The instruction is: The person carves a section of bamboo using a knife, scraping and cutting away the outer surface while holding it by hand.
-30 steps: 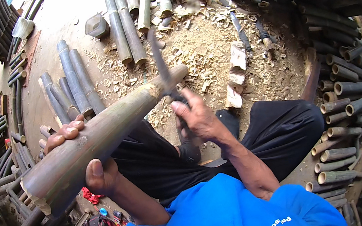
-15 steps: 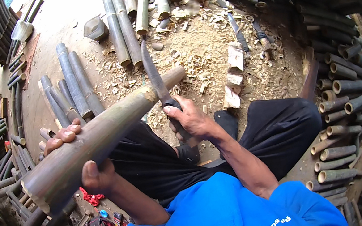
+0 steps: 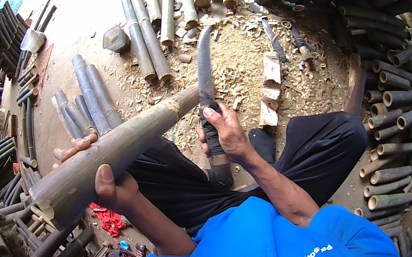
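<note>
My left hand (image 3: 108, 177) is closed around a thick bamboo tube (image 3: 121, 145), fingers over its far side and thumb on the near side. The tube slants from a wide, ragged end at lower left to a narrower end at upper right. In my right hand (image 3: 225, 130) is a curved knife (image 3: 204, 71) with a dark wrapped handle, its blade pointing up and away. The blade stands at the tube's narrow end and hides its tip; whether they touch I cannot tell.
A chipped wood block (image 3: 269, 88) lies on shavings (image 3: 233, 64) ahead of my legs. Two more bladed tools (image 3: 272, 38) rest beyond it. Bamboo pieces stand or lie at left (image 3: 88, 93), far side (image 3: 168, 9) and right (image 3: 399, 96). A plastic tub (image 3: 116, 39) sits at far left.
The knife has swung right and turned more upright, moving from across the tube toward its narrow end. The tube has shifted slightly, and the whole view has moved a little.
</note>
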`<state>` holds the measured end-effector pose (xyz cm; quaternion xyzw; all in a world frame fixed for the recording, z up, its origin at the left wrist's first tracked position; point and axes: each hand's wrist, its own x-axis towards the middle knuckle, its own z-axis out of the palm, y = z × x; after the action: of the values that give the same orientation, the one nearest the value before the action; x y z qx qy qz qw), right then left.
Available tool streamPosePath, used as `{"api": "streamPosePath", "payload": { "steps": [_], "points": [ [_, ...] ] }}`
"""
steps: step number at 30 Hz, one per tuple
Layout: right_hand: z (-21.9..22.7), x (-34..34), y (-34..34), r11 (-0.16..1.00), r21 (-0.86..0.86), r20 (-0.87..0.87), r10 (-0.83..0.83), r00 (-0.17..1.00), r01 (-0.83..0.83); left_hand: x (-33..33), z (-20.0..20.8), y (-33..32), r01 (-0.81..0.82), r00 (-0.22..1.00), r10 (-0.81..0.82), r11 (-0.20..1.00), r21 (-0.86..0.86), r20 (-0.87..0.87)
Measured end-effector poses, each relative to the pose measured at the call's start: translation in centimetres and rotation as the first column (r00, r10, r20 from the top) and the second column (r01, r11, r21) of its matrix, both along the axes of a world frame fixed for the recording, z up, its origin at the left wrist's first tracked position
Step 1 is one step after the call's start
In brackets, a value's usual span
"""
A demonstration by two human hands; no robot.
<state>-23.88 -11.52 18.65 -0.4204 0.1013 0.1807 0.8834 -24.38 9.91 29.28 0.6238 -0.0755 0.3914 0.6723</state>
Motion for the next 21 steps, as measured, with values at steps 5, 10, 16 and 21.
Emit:
{"api": "streamPosePath", "payload": {
  "steps": [5,10,16,21],
  "points": [
    [-0.9,0.3,0.4,0.954,-0.107,0.018,0.284,0.959,-0.281,-0.4,0.1,-0.2,-0.016,1.0,0.015,0.999,-0.048,-0.015],
    [-0.3,0.4,0.0,0.998,0.037,0.019,-0.051,0.999,0.05,0.1,0.2,-0.7,0.006,1.0,-0.006,1.0,-0.013,0.006],
    [-0.3,1.0,-1.0,0.975,-0.039,-0.007,0.22,0.975,-0.22,0.2,0.0,1.5,0.184,0.981,-0.188,0.979,0.09,0.036],
    [-1.7,1.3,-1.6,0.885,-0.26,0.04,0.411,0.911,-0.387,0.7,-0.7,2.7,0.491,0.863,-0.503,0.859,0.148,0.055]
  ]
}}
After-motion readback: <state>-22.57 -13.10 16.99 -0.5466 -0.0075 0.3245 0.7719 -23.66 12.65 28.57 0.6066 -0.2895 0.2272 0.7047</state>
